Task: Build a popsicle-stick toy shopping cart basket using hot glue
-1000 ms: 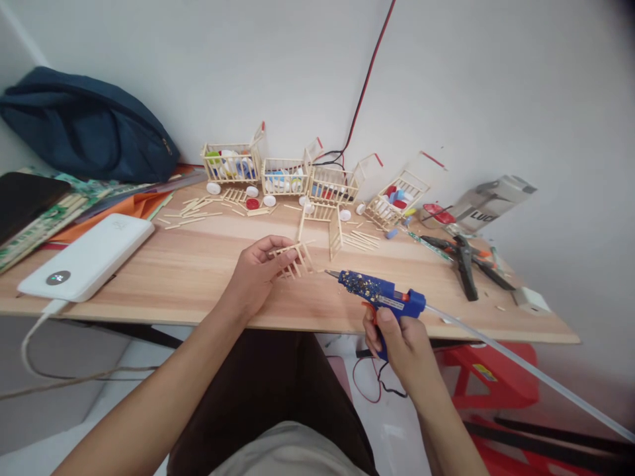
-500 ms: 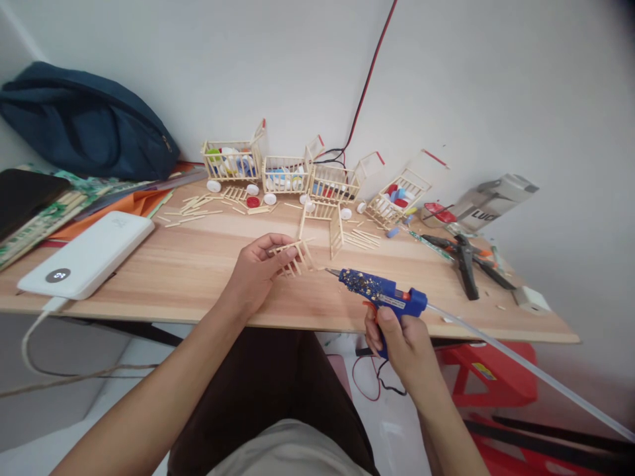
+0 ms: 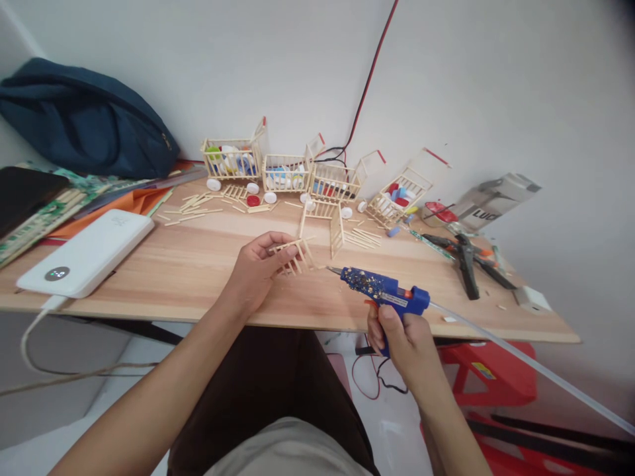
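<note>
My left hand (image 3: 256,270) is closed on a small ladder-like panel of wooden sticks (image 3: 294,256), held just above the wooden table (image 3: 173,264). My right hand (image 3: 399,338) grips a blue hot glue gun (image 3: 381,289) by its handle, in front of the table's near edge. The gun's metal nozzle points left, a short way right of the stick panel and apart from it. A long clear glue stick (image 3: 520,367) trails out of the gun's back to the right. A partly built stick frame (image 3: 327,228) stands just beyond the panel.
Several small stick carts (image 3: 282,173) with bottle caps line the wall, loose sticks (image 3: 193,206) lying before them. A white power bank (image 3: 86,252) lies left, a blue bag (image 3: 84,125) behind it. Pliers (image 3: 464,261) lie right. Red stools (image 3: 496,383) stand below.
The glue gun and my right hand have crept slightly right and up. My left hand keeps the stick panel in about the same place.
</note>
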Demonstrator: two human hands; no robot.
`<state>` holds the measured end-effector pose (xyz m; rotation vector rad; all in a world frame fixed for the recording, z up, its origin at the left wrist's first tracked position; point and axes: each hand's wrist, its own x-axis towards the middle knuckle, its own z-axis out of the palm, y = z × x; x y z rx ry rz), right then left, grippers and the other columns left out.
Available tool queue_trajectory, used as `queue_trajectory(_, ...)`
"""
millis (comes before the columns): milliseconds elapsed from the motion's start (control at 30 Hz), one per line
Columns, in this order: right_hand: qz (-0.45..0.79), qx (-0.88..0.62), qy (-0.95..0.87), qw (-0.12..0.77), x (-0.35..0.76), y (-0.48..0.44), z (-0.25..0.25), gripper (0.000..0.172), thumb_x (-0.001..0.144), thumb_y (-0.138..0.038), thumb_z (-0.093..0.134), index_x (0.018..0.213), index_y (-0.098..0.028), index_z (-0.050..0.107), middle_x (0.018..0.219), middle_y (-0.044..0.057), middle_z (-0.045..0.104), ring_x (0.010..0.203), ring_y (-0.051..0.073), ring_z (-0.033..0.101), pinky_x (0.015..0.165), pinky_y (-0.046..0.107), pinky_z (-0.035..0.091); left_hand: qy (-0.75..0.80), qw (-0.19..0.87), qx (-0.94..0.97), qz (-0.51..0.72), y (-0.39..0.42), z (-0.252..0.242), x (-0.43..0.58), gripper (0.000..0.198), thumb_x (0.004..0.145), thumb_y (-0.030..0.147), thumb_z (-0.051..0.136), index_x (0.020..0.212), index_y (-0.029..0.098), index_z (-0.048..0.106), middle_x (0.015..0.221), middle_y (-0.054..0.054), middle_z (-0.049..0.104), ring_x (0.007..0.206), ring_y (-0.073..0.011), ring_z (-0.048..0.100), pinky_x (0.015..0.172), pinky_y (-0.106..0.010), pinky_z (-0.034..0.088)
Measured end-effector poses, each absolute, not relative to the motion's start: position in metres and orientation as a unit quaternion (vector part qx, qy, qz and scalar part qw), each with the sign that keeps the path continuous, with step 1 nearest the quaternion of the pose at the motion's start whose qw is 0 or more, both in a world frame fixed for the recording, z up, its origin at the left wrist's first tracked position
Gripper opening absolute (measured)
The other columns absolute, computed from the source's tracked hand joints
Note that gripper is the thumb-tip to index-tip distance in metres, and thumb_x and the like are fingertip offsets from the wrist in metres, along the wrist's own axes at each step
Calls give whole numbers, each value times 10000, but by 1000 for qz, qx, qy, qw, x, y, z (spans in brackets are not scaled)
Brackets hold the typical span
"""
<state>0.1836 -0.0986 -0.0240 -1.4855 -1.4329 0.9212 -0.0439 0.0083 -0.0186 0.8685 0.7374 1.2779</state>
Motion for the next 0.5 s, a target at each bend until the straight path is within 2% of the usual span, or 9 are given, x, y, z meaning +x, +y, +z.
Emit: queue_trajectory(500,391,-595,-561,422,183,-99,-23,527,941,-583,435,573,-206,446,508,-16,447,477,110,426,475,257,341,322,654,384,567,8,-19,-45,255,670,270,836,826,161,667,729,2,702,635,-89,616,644,-203,480)
